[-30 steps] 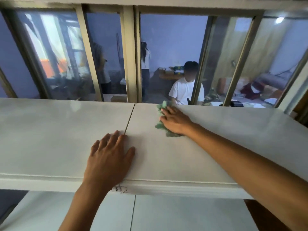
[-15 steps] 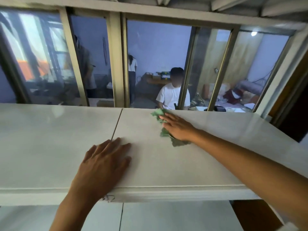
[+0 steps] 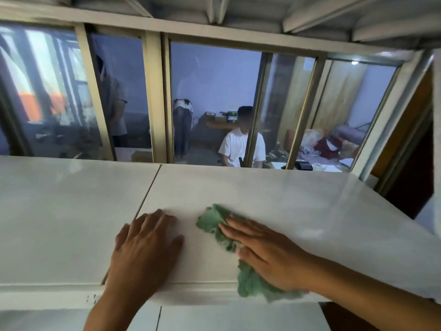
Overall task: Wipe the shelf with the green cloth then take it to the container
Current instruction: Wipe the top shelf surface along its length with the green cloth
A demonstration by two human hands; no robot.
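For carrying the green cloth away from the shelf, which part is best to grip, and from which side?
Probably the bunched middle of the green cloth, from above. The right hand already lies flat on top of it, so curling the fingers would gather the folds. The cloth is crumpled, with one end hanging over the front edge of the shelf, so pinching a loose end might let the rest trail.

No text, label or number can be read anywhere. The shelf point(image 3: 238, 187) bears a few small dark marks on its front lip (by the left wrist), too small and blurred to make out.
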